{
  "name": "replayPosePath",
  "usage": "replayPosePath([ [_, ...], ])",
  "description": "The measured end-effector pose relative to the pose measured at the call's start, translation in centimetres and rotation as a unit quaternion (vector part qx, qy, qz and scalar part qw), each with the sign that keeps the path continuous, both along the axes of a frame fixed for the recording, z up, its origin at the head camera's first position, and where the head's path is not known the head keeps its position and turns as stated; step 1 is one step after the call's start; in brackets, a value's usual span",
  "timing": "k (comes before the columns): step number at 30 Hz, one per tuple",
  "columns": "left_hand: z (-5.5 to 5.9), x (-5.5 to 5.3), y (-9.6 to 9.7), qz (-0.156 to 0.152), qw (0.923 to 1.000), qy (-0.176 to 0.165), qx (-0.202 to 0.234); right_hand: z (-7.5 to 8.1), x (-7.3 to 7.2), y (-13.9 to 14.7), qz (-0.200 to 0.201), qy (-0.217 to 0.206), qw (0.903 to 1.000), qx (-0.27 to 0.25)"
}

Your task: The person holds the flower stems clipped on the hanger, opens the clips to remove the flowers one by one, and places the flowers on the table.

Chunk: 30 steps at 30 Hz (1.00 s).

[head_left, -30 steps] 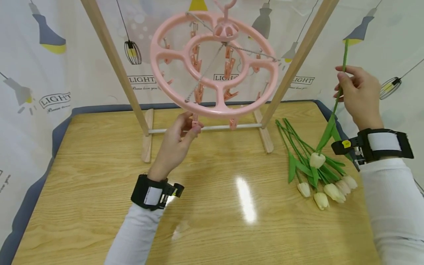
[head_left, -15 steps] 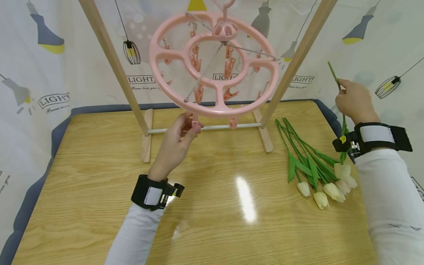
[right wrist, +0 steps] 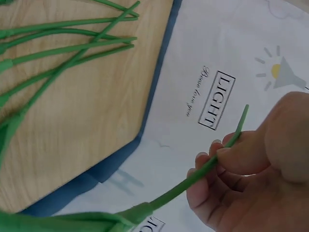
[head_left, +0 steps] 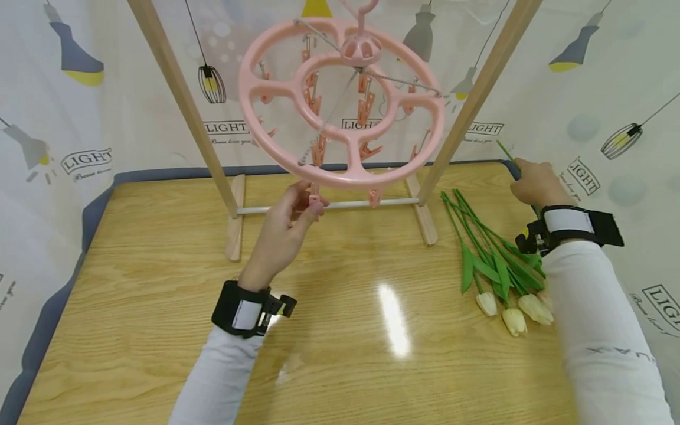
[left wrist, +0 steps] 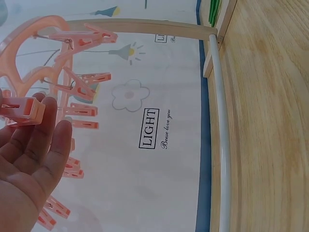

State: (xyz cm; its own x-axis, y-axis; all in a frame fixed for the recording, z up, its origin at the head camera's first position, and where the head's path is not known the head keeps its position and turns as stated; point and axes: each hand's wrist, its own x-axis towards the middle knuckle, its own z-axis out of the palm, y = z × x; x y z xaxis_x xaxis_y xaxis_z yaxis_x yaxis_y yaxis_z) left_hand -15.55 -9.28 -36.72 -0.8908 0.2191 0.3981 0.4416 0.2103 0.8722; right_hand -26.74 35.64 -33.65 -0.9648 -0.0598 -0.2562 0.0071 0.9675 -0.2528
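Note:
A pink round clip hanger (head_left: 350,177) hangs at the centre of the head view, with several small clothespins below its rings. My left hand (head_left: 289,215) holds one pink clothespin (head_left: 314,195) at the hanger's front rim; the left wrist view shows this clothespin (left wrist: 26,111) close in front of the fingers (left wrist: 55,150). At the right, my right hand (head_left: 539,183) pinches a green tulip stem (right wrist: 186,183) near its thin end, between thumb and fingers. The held tulip's flower is hidden behind the wrist and sleeve. Several white tulips (head_left: 514,321) lie on the table beside that arm.
Two wooden posts (head_left: 183,112) flank the hanger, joined low down by a white crossbar (head_left: 366,203) and standing on wooden feet (head_left: 422,218). A printed curtain (head_left: 159,141) hangs around the wooden table (head_left: 159,307), along its dark blue edge.
My right hand has lowered and come inward toward the table's back right corner, turning the held tulip so its flower goes behind the wrist. The left hand stays at the clothespin.

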Motion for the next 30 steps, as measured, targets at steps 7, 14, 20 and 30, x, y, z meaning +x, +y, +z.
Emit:
replayPosePath([
  [7, 0.0, 0.1, -0.1, 0.002, 0.9999, 0.002, -0.012, -2.3, 0.0, -0.5, 0.003, 0.017, 0.9998, -0.009],
  [14, -0.1, 0.0, -0.1, -0.001, 1.0, 0.002, -0.005, -5.3, 0.1, -0.4, -0.044, 0.055, 0.9972, -0.028],
  [20, -0.2, 0.0, -0.1, 0.0, 1.0, -0.002, 0.0, -8.1, 0.6, -0.8, -0.075, 0.07, 0.9941, -0.035],
  [30, -0.1, 0.2, 0.2, -0.004, 0.9998, -0.017, 0.007, -10.6, 1.4, -1.6, -0.056, 0.089, 0.9945, -0.009],
])
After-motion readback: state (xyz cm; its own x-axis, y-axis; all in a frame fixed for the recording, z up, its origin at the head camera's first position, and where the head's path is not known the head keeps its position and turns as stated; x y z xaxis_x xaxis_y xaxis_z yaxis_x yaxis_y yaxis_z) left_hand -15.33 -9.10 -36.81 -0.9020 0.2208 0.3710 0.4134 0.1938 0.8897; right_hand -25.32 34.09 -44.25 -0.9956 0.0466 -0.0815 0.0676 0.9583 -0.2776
